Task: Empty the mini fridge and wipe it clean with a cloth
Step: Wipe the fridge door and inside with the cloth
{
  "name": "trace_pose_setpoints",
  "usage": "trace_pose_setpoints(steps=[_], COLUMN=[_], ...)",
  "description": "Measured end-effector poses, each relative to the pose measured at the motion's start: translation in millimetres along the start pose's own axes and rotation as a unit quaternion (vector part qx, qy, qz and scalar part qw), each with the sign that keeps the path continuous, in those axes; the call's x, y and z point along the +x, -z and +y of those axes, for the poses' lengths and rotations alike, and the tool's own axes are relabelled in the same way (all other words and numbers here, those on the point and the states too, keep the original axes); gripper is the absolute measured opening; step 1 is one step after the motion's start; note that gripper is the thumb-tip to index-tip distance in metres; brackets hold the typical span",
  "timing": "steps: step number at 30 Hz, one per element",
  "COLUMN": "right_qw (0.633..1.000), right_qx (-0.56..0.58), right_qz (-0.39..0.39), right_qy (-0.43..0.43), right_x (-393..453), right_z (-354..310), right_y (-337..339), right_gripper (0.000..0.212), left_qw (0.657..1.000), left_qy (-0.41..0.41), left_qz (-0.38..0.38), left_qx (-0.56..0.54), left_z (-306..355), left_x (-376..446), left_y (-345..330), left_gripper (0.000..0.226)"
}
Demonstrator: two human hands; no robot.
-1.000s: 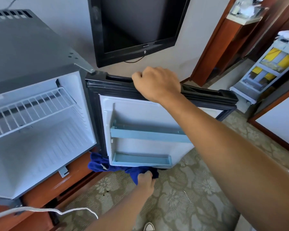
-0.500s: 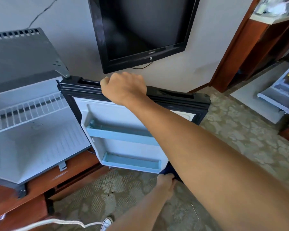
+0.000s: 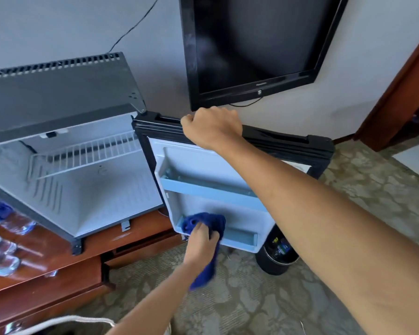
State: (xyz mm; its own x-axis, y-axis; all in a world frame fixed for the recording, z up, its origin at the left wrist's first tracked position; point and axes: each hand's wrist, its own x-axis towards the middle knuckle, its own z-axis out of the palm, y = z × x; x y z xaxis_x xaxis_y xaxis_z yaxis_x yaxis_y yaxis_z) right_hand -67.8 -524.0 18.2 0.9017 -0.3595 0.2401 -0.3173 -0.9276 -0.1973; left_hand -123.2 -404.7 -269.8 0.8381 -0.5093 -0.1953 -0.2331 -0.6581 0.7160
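The grey mini fridge stands open on a wooden cabinet, its white inside bare apart from a wire shelf. Its door swings out to the right, showing two pale blue door racks. My right hand grips the door's black top edge. My left hand holds a blue cloth against the left end of the lower door rack, with the cloth's tail hanging down below the hand.
Water bottles lie on the wooden cabinet at the left. A black bin stands on the patterned carpet behind the door. A black TV hangs on the wall above. A white cord crosses the bottom left.
My left hand has brought the cloth up from under the door's bottom edge onto the lower door rack. The view has shifted right and down; my right hand keeps its grip on the door.
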Motion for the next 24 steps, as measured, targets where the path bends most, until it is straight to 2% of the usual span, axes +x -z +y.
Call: trace_pose_setpoints(steps=[2, 3, 5, 7, 9, 10, 13, 15, 17, 19, 24], right_qw=[1.000, 1.000, 1.000, 1.000, 0.999, 0.999, 0.998, 0.997, 0.997, 0.997, 0.997], right_qx=[0.002, 0.001, -0.004, -0.010, -0.021, -0.027, -0.035, -0.039, -0.043, -0.046, -0.047], right_qz=[0.002, 0.001, 0.001, 0.000, 0.002, -0.001, -0.002, -0.001, -0.002, -0.004, 0.010], right_qy=[-0.003, -0.007, -0.013, -0.021, -0.032, -0.039, -0.048, -0.061, -0.060, -0.061, -0.063], right_x=[-0.5, -0.3, 1.6, 2.3, 5.8, 5.8, 5.8, 4.4, 5.3, 6.3, 4.8], right_z=[0.6, 1.3, 2.5, 1.7, -1.6, -3.8, -6.9, -6.0, -4.4, -5.4, -9.4], right_y=[-1.2, -1.3, -1.5, -2.3, -3.0, -4.1, -4.0, -3.6, -5.8, -6.2, -7.2], right_gripper=[0.042, 0.039, 0.038, 0.038, 0.039, 0.039, 0.041, 0.040, 0.040, 0.045, 0.046], left_qw=[0.990, 0.975, 0.928, 0.903, 0.899, 0.892, 0.850, 0.855, 0.860, 0.841, 0.862], left_qy=[-0.082, -0.109, -0.125, -0.125, -0.101, -0.113, -0.279, -0.315, -0.305, -0.318, -0.271], left_qz=[0.063, 0.059, -0.017, -0.068, -0.090, -0.109, -0.169, -0.186, -0.192, -0.207, -0.183], left_qx=[0.096, 0.183, 0.350, 0.406, 0.418, 0.423, 0.414, 0.367, 0.361, 0.385, 0.387], left_z=[-5.4, -15.8, -42.3, -71.4, -69.4, -57.9, -3.9, 21.6, 27.9, 18.9, -15.8], left_x=[17.7, 26.2, 33.3, 31.2, 31.3, 29.9, 7.4, -3.3, 4.6, 14.1, 20.8], left_y=[10.9, 12.9, 12.6, 1.4, 0.9, -0.3, -26.1, -45.5, -56.4, -50.6, -6.1], left_gripper=[0.021, 0.026, 0.048, 0.065, 0.068, 0.063, 0.040, 0.033, 0.037, 0.040, 0.048])
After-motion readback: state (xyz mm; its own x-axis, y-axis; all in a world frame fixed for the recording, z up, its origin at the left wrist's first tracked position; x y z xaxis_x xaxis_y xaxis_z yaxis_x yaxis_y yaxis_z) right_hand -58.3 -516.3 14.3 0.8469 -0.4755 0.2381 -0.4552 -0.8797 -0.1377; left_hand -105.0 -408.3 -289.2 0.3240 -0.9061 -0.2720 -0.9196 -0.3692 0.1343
